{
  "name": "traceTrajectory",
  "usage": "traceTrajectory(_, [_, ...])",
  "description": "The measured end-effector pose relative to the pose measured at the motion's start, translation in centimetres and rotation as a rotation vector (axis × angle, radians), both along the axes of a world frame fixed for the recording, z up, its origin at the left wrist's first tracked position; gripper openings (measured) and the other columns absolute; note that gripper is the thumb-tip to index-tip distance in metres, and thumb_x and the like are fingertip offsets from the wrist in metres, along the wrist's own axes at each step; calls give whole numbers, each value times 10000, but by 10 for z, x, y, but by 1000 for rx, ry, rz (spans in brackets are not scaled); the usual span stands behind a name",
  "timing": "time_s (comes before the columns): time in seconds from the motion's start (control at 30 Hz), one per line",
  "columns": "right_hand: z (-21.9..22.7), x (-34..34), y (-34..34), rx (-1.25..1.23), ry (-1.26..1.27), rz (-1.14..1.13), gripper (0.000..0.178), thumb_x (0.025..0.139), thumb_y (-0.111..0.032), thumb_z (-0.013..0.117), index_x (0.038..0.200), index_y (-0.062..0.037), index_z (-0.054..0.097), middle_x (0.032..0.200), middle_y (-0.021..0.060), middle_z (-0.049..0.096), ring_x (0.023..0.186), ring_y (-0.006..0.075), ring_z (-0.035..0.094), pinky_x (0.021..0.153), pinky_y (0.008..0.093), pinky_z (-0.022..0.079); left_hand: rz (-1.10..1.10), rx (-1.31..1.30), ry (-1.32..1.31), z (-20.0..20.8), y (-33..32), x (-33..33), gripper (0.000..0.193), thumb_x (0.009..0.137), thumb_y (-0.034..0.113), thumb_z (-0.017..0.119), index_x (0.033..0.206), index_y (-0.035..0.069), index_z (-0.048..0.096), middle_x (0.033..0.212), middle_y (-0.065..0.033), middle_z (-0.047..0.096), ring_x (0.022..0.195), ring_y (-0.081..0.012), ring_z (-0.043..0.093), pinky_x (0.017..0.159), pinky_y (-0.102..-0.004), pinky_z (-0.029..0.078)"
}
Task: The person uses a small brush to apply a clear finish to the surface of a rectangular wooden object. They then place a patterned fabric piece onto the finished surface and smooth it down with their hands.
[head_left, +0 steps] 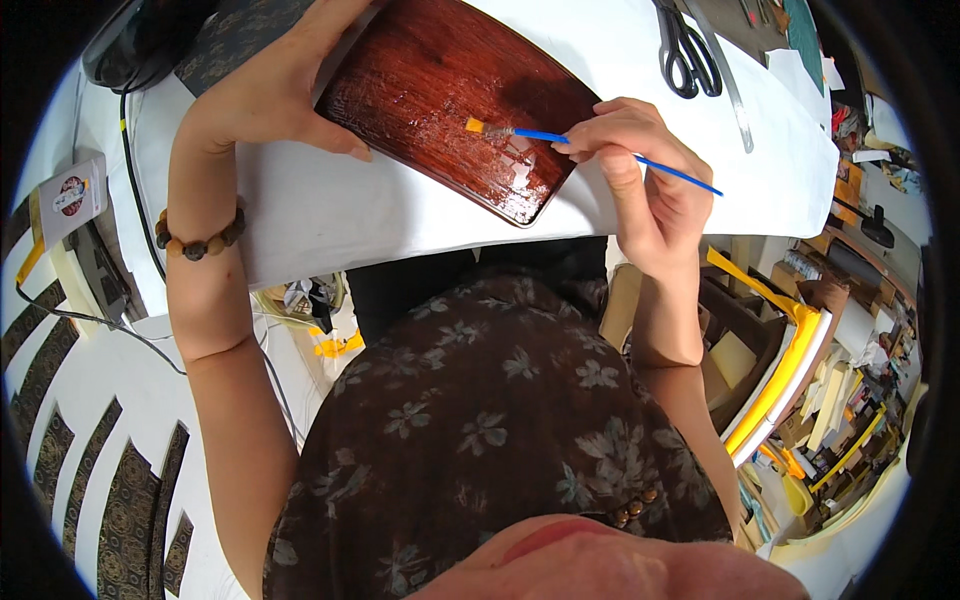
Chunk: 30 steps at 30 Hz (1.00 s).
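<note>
A dark red-brown wooden tray or board (430,90) with a thin raised rim lies slanted on the white-covered table. Its surface looks wet and glossy, with bright reflections toward the near right corner. My left hand (270,100) spans its left end, thumb along the near edge; the other fingers run up past the picture's top and are partly hidden. Pinched between the thumb and fingers of my right hand (650,170) is a thin paintbrush (540,134) with a blue handle. Its yellowish flat bristles touch or hover just over the wood; I cannot tell which.
Black-handled scissors (684,60) and a metal ruler (735,100) lie at the far right of the white table cover (790,170). A black object with a cable (125,150) stands at far left. Dark patterned strips (125,530) spread at left; cluttered shelves (850,400) fill the right.
</note>
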State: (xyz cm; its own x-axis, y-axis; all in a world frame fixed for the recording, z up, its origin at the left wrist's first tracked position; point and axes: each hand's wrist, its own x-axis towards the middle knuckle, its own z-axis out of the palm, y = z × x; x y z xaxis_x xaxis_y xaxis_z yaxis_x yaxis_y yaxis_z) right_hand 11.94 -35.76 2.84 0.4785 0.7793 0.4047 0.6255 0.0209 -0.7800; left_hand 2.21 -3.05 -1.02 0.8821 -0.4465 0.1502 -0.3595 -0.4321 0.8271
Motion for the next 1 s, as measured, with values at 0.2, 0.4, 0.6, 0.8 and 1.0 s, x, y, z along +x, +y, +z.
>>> traceTrajectory(0.2, [23, 6, -21, -45, 24, 12, 105, 940, -49, 636, 858, -42, 701, 770, 61, 715, 738, 176, 673, 854, 366, 497, -13, 36, -33, 0, 1, 1, 1453, 587, 272, 1002, 1605, 14, -2, 1621, -209, 129, 1476, -306, 231, 1206, -402, 234])
traceTrajectory(0.4, [11, 11, -24, -111, -19, 38, 87, 950, -27, 633, 902, -8, 703, 847, 93, 729, 786, 188, 679, 845, 349, 500, -47, -44, -34, -10, 2, 6, 1461, 589, 264, 1002, 1604, 12, -18, 1619, -203, 122, 1473, -303, 229, 1211, -406, 218])
traceTrajectory(0.6, [4, 6, -9, -40, 86, -53, 133, 963, -63, 627, 862, -25, 704, 786, 76, 708, 735, 191, 663, 830, 353, 501, -52, -84, 7, -9, 0, 7, 1469, 589, 263, 1002, 1604, 15, -30, 1611, -206, 134, 1464, -304, 247, 1205, -406, 233])
traceTrajectory(0.8, [13, 14, -24, 4, 68, 12, 126, 966, -28, 619, 873, 8, 696, 856, 112, 717, 775, 192, 660, 764, 321, 519, -41, 11, -25, -2, 0, 7, 1483, 580, 282, 1005, 1605, 15, -33, 1607, -215, 152, 1461, -307, 258, 1199, -409, 245])
traceTrajectory(1.0, [7, 19, -34, -62, 35, -23, 101, 966, -77, 651, 910, -17, 710, 834, 88, 723, 788, 198, 654, 824, 326, 507, -14, 21, 9, -1, 1, 3, 1472, 586, 296, 1002, 1605, 15, -22, 1611, -216, 155, 1461, -313, 262, 1194, -412, 255])
